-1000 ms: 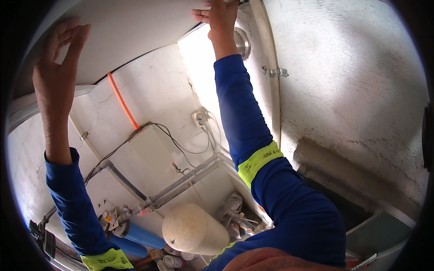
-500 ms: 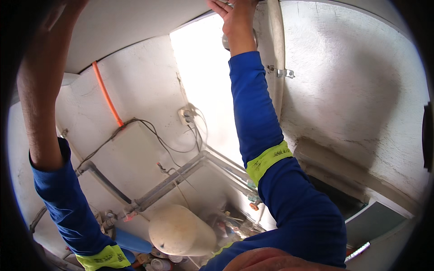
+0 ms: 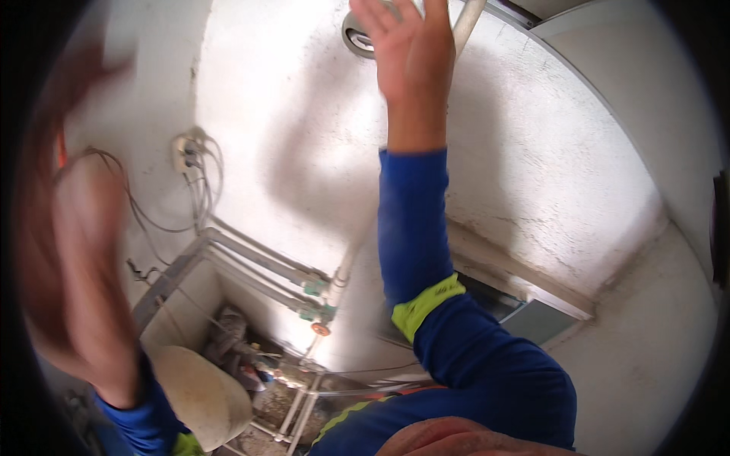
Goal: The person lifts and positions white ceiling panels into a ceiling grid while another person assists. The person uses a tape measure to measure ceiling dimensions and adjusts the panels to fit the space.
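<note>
My right hand (image 3: pixel 414 57) is raised at the top of the view, palm showing and fingers spread. Behind its fingers is a round, grey-rimmed fitting (image 3: pixel 356 36) on or near the white wall; whether the hand touches it I cannot tell. A light-coloured vertical pipe (image 3: pixel 467 23) shows beside the hand. At the left edge, my left hand (image 3: pixel 80 83) and its bare forearm are smeared by motion. Its fingers cannot be made out, nor anything they may hold. Both arms wear blue sleeves with yellow-green bands.
An outlet with plugged cables (image 3: pixel 185 152) is on the left wall. Below run grey pipes (image 3: pixel 262 262) with green fittings and an orange valve wheel (image 3: pixel 320 329). A rounded beige tank (image 3: pixel 201 395) stands low at left, near rubble. A recessed opening (image 3: pixel 494 292) lies behind my right arm.
The view has swung to the right, so outlet, pipes and tank sit farther left. My right hand shows lower and more fully. The left arm has dropped and is blurred.
</note>
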`<action>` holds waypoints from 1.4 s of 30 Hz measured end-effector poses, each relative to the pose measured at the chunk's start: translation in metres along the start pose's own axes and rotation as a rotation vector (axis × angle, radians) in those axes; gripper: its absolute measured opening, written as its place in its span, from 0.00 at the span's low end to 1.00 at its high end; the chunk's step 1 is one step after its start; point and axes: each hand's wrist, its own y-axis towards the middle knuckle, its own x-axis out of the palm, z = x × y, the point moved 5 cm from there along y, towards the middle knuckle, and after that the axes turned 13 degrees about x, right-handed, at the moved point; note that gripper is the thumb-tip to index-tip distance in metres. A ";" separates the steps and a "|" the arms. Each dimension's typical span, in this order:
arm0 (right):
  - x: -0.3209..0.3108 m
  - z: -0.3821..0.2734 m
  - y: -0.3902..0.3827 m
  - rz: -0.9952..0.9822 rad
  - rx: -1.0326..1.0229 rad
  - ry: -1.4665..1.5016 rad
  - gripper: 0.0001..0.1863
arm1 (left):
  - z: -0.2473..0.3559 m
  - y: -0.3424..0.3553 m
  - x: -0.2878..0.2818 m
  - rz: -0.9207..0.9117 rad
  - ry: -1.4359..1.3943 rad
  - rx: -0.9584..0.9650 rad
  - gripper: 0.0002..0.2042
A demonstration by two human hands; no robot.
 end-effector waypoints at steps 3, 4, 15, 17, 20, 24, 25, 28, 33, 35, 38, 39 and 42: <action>-0.016 0.015 -0.083 -0.091 0.010 -0.256 0.48 | 0.008 -0.143 0.022 0.101 -0.124 -0.537 0.14; -0.029 0.023 -0.107 0.017 0.120 -0.320 0.47 | 0.014 -0.198 0.036 0.124 -0.129 -0.713 0.11; -0.078 0.091 -0.308 -0.079 0.920 -0.756 0.30 | 0.283 -0.627 0.028 -0.991 -0.354 -1.396 0.23; -0.068 0.116 -0.345 -0.423 0.846 -0.917 0.27 | 0.320 -0.661 -0.011 -1.249 -0.354 -1.602 0.25; -0.076 0.144 -0.384 -0.330 1.063 -0.712 0.23 | 0.357 -0.664 -0.056 -1.059 -0.254 -1.890 0.26; -0.077 0.168 -0.413 -0.360 1.133 -0.797 0.23 | 0.433 -0.636 -0.094 -1.153 -0.348 -2.084 0.25; -0.080 0.173 -0.421 -0.359 1.164 -0.846 0.23 | 0.454 -0.629 -0.104 -1.187 -0.372 -2.080 0.25; -0.082 0.180 -0.444 -0.425 1.115 -0.862 0.23 | 0.510 -0.641 -0.133 -1.241 -0.496 -2.265 0.22; -0.114 0.182 -0.532 -0.660 1.154 -1.087 0.25 | 0.563 -0.678 -0.173 -0.722 -0.909 -2.377 0.16; -0.127 0.195 -0.585 -0.838 1.185 -1.041 0.32 | 0.543 -0.655 -0.180 -0.224 -1.097 -1.935 0.15; -0.157 0.228 -0.680 -1.081 1.368 -0.799 0.37 | 0.512 -0.634 -0.197 -1.252 -0.355 -1.452 0.21; -0.168 0.240 -0.723 -1.526 1.359 -0.985 0.29 | 0.508 -0.627 -0.207 -1.380 -0.141 -1.636 0.24; -0.206 0.283 -0.786 -1.489 1.837 -0.765 0.40 | 0.490 -0.589 -0.226 -1.363 0.047 -1.873 0.19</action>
